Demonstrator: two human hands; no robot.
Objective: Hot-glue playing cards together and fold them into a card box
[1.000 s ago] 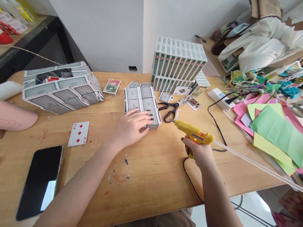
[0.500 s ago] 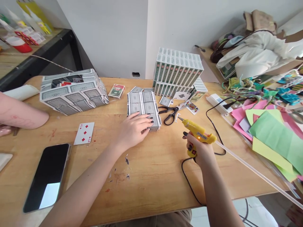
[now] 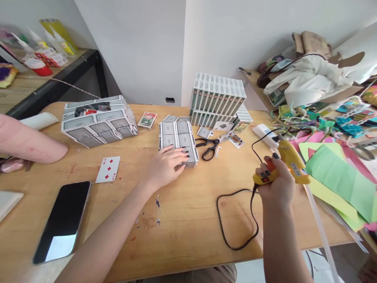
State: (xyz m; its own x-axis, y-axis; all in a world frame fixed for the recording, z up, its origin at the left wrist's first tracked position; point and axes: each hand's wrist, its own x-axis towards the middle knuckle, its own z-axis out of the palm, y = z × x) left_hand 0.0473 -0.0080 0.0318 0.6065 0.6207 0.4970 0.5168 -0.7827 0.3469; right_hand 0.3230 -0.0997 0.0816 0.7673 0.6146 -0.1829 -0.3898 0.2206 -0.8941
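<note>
My left hand [image 3: 167, 165] lies with outstretched fingers on the near end of a small box covered in grey-backed playing cards [image 3: 177, 133]. Held in my right hand [image 3: 278, 181] is a yellow hot glue gun [image 3: 293, 163], tipped with its nozzle up and leftward over the table's right side. A long translucent glue stick [image 3: 319, 232] sticks out of its back, and a black cord hangs from the handle. Black-handled scissors [image 3: 209, 147] lie just right of the box. Loose cards, including an ace of spades [image 3: 223, 126], are behind them.
A larger card-covered box [image 3: 100, 124] and a card pack [image 3: 147, 120] stand left. Stacked card packs [image 3: 216, 98] rise at the back. A phone [image 3: 63, 220] and a diamonds card [image 3: 108, 169] lie front left. Coloured paper [image 3: 338, 177] is at right; another person's arm [image 3: 35, 141] reaches in.
My right hand has carried the glue gun to the right, away from the box, and turned its nozzle more upward. My left hand stays on the box. The view has shifted slightly.
</note>
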